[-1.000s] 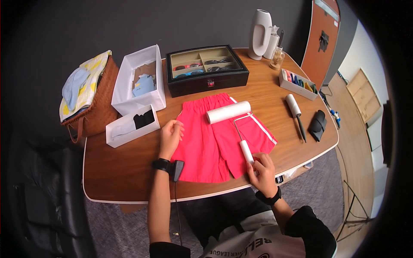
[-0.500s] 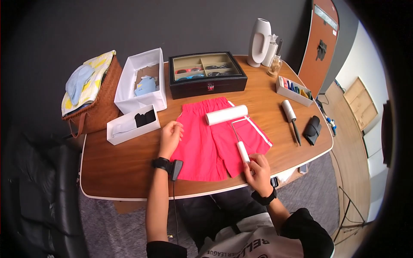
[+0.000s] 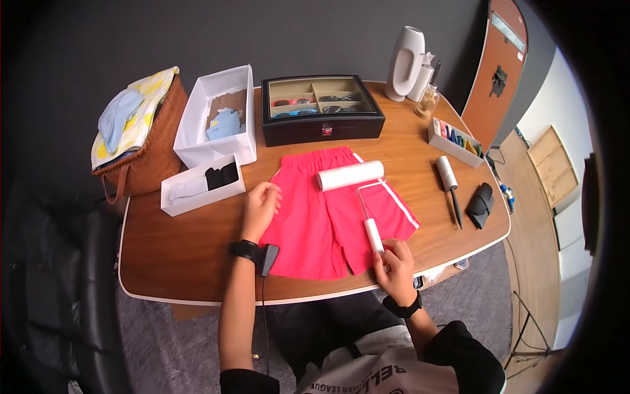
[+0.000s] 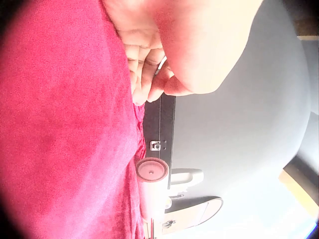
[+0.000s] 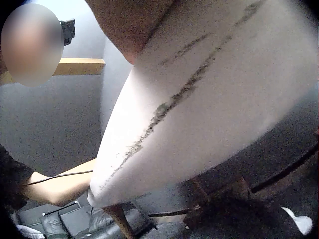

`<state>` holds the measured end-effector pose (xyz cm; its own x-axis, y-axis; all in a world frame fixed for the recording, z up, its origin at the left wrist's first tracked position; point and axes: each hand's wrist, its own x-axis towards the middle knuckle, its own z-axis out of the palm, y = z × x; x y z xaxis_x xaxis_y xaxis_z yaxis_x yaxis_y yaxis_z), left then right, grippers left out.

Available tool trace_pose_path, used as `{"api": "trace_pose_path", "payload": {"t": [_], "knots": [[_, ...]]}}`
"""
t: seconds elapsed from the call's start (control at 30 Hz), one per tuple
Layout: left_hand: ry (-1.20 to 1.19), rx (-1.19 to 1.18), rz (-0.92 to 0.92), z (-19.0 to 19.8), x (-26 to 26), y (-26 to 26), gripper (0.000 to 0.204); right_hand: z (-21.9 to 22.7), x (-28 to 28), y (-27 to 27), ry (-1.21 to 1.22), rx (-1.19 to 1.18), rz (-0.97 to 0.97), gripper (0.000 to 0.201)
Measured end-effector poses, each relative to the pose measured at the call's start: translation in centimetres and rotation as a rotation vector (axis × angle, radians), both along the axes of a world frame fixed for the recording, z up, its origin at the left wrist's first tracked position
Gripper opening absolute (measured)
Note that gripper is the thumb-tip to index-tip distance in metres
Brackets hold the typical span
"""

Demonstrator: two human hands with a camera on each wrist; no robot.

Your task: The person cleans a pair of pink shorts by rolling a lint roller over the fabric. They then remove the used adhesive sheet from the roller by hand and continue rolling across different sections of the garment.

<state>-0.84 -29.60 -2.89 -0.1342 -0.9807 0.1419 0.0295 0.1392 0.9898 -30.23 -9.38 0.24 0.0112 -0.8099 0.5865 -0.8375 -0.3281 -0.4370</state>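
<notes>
Bright pink shorts (image 3: 298, 226) with a white side stripe lie spread on the wooden table. Across their upper right part rests the white roll of a lint roller (image 3: 352, 176). My right hand (image 3: 396, 268) grips the end of its white handle (image 3: 373, 235) near the table's front edge. My left hand (image 3: 262, 205) rests at the left edge of the shorts with loosely curled fingers. In the left wrist view, those fingers (image 4: 144, 74) touch the pink cloth, and the end of the roll (image 4: 152, 170) shows beyond. The right wrist view shows mostly the pale table underside (image 5: 214, 114).
Left stand a woven basket (image 3: 152, 141) with cloths, a white bin (image 3: 246, 150) and a small box (image 3: 205, 198) of socks. A black sunglasses case (image 3: 321, 133) stands behind the shorts. Rightward are a second lint roller (image 3: 447, 174), a black pouch (image 3: 481, 205) and another box (image 3: 453, 150).
The head view has shifted slightly. Both hands, the lint roller and the shorts keep nearly the same places relative to one another.
</notes>
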Motion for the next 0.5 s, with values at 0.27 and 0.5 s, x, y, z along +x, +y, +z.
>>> {"api": "trace_pose_path", "payload": {"t": [0.27, 0.5], "knots": [[-0.051, 0.048, 0.003, 0.25, -0.05, -0.25, 0.018, 0.25, -0.01, -0.06, -0.006, 0.036, -0.015, 0.02], [-0.063, 0.062, 0.002, 0.54, -0.14, -0.21, 0.019, 0.29, -0.01, -0.1, -0.014, 0.028, -0.021, 0.018]]}}
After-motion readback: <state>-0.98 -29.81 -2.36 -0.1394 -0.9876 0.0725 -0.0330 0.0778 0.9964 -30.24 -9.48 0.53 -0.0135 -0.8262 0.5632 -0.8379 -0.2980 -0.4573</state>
